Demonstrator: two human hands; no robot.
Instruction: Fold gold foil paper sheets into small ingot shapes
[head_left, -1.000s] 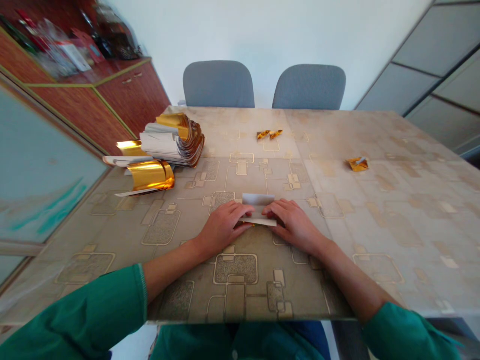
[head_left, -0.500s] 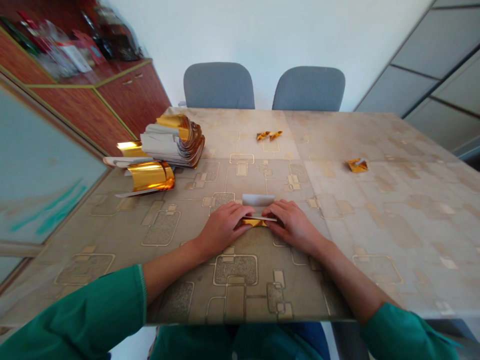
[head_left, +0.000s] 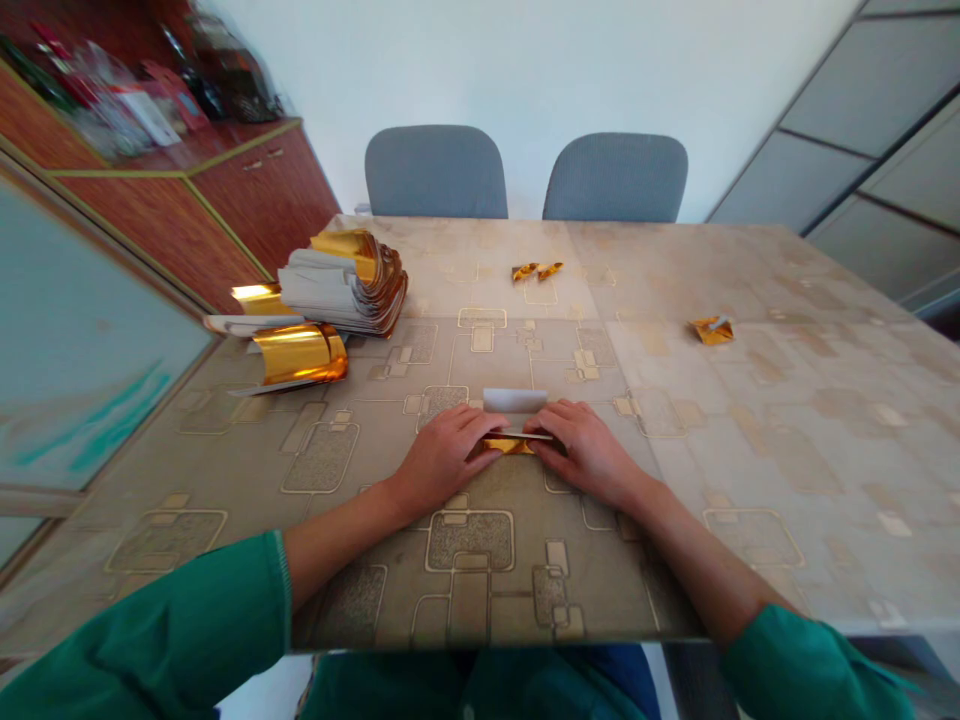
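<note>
A sheet of gold foil paper [head_left: 514,401] with a white back lies on the table in front of me, partly folded. Its far end curls up white, and gold shows along the near side. My left hand [head_left: 450,450] pinches the sheet's left end between thumb and fingers. At the right end, my right hand [head_left: 589,450] grips it the same way. A raised edge of the paper runs between the two hands; the fingertips partly cover the folds.
A thick stack of gold and white paper [head_left: 341,285] stands at the back left, with a curled gold sheet [head_left: 300,353] before it. Two small folded gold pieces [head_left: 537,271] lie at the back, another folded gold piece [head_left: 712,330] at right. Two grey chairs [head_left: 436,172] stand behind the table.
The raised paper edge between my hands has tilted a little and looks thinner and darker. Both hands keep nearly the same place and grip.
</note>
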